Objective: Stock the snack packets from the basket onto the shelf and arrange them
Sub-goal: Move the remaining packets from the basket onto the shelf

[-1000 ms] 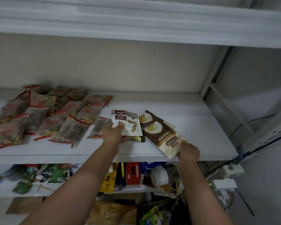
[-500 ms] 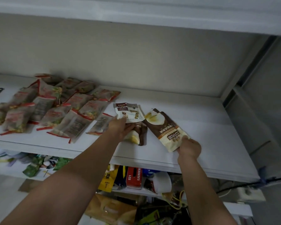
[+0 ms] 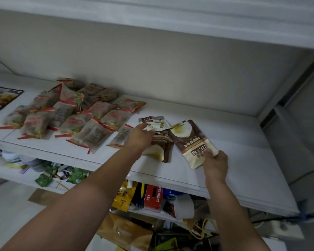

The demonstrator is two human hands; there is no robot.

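Three packets are in play on the shelf (image 3: 243, 160), just right of the red-edged packets (image 3: 76, 116) laid in overlapping rows. My right grip (image 3: 215, 163) pinches the lower corner of a brown pouch (image 3: 188, 140), thumb on its face. The pouch lies flat, angled toward the back left. My left grip (image 3: 141, 136) reaches over a second pouch (image 3: 164, 146), which lies turned the other way. Its fingertips close on the near edge of a white packet (image 3: 156, 122) just behind. The white packet and the second pouch overlap, and I cannot tell which is on top. I cannot pick out the basket with certainty among the clutter below the shelf.

As I read it, the step is arranging: squaring these three into a row beside the red-edged group. To do it well I would slide rather than lift, keeping the brown pouch flat on the shelf. I would turn it until its long edge runs square to the shelf front, then turn the second pouch to match. The film looks slick, so a corner pinch may slip or crease. A flatter hold nearer the middle should steer better. I would leave a gap beside the nearest red-edged packet, so nothing there gets nudged out of line.
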